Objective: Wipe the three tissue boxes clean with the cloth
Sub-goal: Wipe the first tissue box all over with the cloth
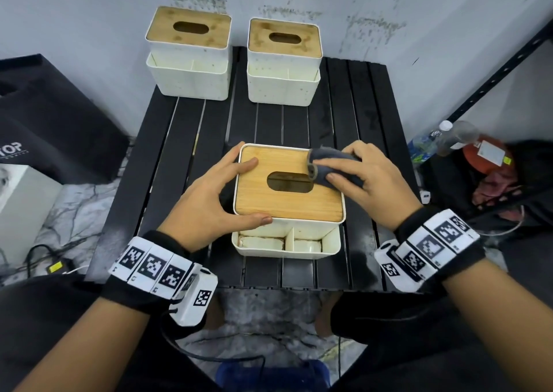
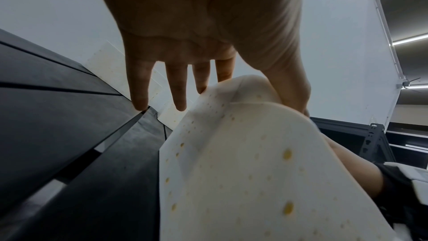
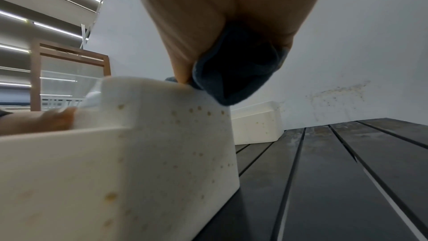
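Three white tissue boxes with bamboo lids stand on a black slatted table [image 1: 185,158]. The near tissue box [image 1: 287,197] is in the middle; its speckled wall [image 2: 231,171] [image 3: 139,153] shows in both wrist views. My left hand [image 1: 257,191] [image 2: 176,89] grips its left side, forefinger on the lid, thumb at the front edge. My right hand [image 1: 329,170] holds a bunched grey cloth [image 1: 335,153] [image 3: 231,72] against the lid's far right part, beside the slot. The far-left box [image 1: 188,53] and far-right box [image 1: 284,59] [image 3: 254,125] stand at the table's back, stained.
A stained wall rises right behind the far boxes. A black bag [image 1: 54,122] and a white carton [image 1: 21,206] sit left of the table. A black metal rack [image 1: 493,77], a plastic bottle [image 1: 437,140] and clutter are on the right. Cables lie on the floor.
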